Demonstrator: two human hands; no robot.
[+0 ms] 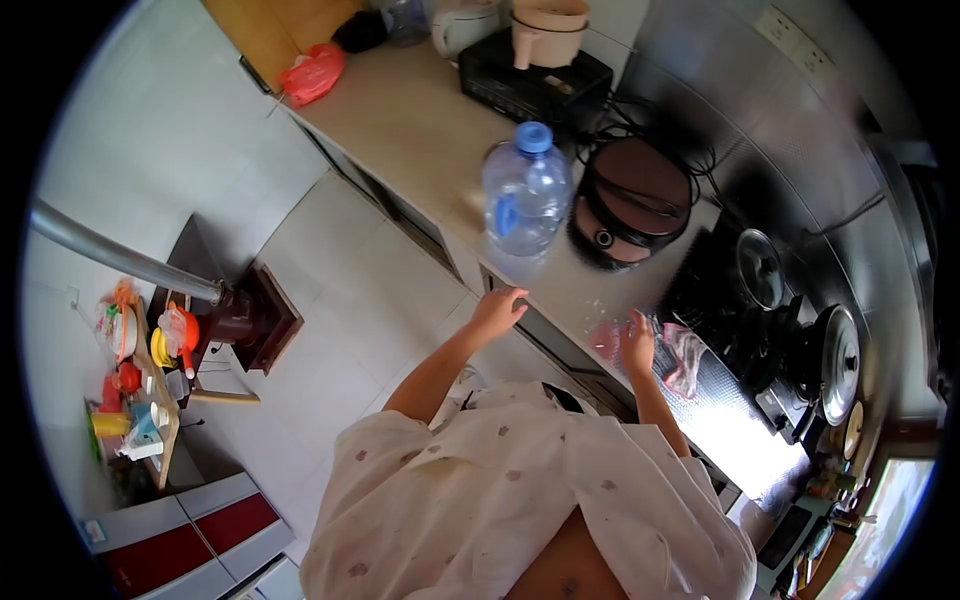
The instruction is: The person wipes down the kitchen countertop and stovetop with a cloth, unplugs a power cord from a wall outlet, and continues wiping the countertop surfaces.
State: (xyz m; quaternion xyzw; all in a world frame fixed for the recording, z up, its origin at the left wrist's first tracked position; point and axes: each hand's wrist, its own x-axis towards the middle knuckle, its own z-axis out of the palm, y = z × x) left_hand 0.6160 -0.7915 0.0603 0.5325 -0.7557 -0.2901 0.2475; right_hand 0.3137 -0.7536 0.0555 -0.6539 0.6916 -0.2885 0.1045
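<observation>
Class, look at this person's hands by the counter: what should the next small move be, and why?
Probably close the right hand on the crumpled pink-and-white item, perhaps a cloth: it lies right beside that hand, and pale specks on the counter nearby may need wiping.

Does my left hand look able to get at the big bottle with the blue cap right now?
Probably yes: the left hand seems empty, and the bottle stands near the counter's front edge, with nothing visible between them.
</observation>
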